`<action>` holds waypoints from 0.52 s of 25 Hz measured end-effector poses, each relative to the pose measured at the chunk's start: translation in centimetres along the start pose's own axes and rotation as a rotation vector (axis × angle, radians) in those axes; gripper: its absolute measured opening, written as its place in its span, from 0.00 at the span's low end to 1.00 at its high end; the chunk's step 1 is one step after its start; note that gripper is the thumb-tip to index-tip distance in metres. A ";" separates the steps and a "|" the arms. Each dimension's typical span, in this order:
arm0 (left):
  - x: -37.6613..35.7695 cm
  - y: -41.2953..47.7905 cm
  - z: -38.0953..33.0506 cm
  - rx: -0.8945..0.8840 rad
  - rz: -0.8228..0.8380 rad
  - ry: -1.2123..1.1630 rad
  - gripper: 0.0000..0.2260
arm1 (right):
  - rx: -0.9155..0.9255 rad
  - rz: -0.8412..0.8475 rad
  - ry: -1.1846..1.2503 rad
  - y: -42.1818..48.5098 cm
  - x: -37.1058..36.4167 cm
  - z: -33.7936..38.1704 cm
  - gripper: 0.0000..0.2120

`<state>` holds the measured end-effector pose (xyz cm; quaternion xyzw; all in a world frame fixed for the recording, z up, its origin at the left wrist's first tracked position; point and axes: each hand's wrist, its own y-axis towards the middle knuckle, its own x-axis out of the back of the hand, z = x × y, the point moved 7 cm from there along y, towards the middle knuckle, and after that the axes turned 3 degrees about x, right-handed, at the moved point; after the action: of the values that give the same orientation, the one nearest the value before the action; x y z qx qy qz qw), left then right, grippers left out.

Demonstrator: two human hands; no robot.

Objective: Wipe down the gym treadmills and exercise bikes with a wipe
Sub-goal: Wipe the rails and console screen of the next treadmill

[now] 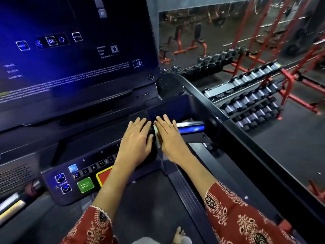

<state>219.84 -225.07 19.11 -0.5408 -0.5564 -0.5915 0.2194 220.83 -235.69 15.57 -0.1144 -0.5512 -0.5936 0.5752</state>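
I stand on a dark treadmill [218, 110] facing its big lit console screen [73, 50]. My left hand [136, 138] lies flat with straight fingers on the black front handlebar pad. My right hand [169, 133] lies flat beside it, fingers straight, pressing a white wipe [157, 136] onto the handlebar. Only a thin strip of the wipe shows at the inner edge of that hand. A shiny metal grip sensor [191, 126] of the handlebar sticks out to the right of my right hand.
A button panel [84, 176] with a green quick-start key, a red stop pad and number keys sits below my left forearm. The treadmill belt [149, 208] runs under me. Right of the side rail stand dumbbell racks [249, 95] and red weight frames [288, 41].
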 end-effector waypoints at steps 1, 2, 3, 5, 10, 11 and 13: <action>-0.3 0.0 0.3 0.020 0.012 -0.010 0.18 | 0.069 0.016 -0.117 0.2 -0.2 -0.1 0.23; -0.6 0.1 0.4 0.028 0.023 -0.013 0.19 | 0.101 0.009 -0.206 0.2 0.0 -1.0 0.22; -0.8 0.3 0.5 0.026 0.028 -0.012 0.19 | 0.080 -0.007 -0.263 0.0 0.3 -2.4 0.22; -1.1 0.6 0.5 0.024 0.040 -0.010 0.20 | -0.093 -0.063 -0.305 -1.2 1.2 -6.1 0.22; -1.2 0.9 0.4 0.008 0.013 0.009 0.19 | -0.014 -0.039 -0.112 1.0 -0.6 -2.2 0.21; -1.2 1.0 0.4 0.006 0.010 0.009 0.19 | 0.095 -0.003 -0.101 1.2 -1.1 -0.8 0.20; -1.5 1.2 0.2 -0.004 0.007 0.019 0.18 | 0.186 0.043 -0.124 0.8 -0.8 -1.5 0.19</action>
<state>221.38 -225.73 18.27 -0.5374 -0.5513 -0.5969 0.2258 222.46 -236.20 14.88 -0.1089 -0.6357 -0.5191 0.5609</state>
